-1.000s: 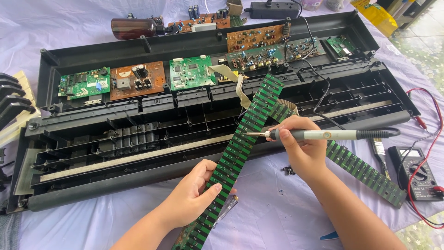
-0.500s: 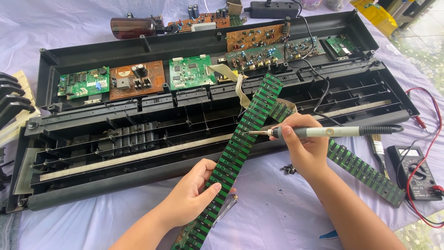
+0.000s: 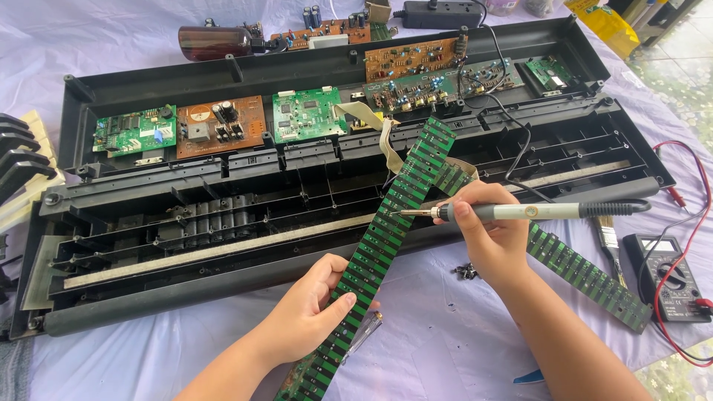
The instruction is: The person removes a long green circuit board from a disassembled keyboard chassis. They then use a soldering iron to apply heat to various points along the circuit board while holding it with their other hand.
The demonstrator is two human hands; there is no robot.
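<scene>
Head view: both hands work over an opened keyboard case point(image 3: 223, 70) lying on a pale cloth.
Right hand point(image 3: 494, 238): fingers pinched pen-fashion round the soldering iron point(image 3: 520, 213), whose tip meets the long green circuit strip point(image 3: 386, 238) about halfway up its length.
Left hand point(image 3: 308, 312): thumb on top and fingers curled under, gripping the lower part of that strip and holding it raised at a slant over the case's front edge.
Strip position: it runs from the bottom of the picture up to the ribbon cable point(image 3: 386, 137) by the boards at the case's back.
Burn risk: the left thumb lies on the same strip as the hot tip; a slip along the board would likely bring the two together.
Flex risk: the strip is held at one place only, so pressure from the tip could bend it or skid the tip across neighbouring pads.
Cable risk: a pull on the strip may strain the ribbon cable; its joint is too small to judge, possibly already loose.
Second strip point(image 3: 587, 275): lies under the right wrist, where a dropped iron would land.
Cord: the iron's lead trails past the brush point(image 3: 609, 238) and multimeter point(image 3: 668, 278) with red leads point(image 3: 687, 223); a snag there could jerk the tip.
Small screws point(image 3: 466, 271): loose on the cloth near the right forearm, easily scattered.
</scene>
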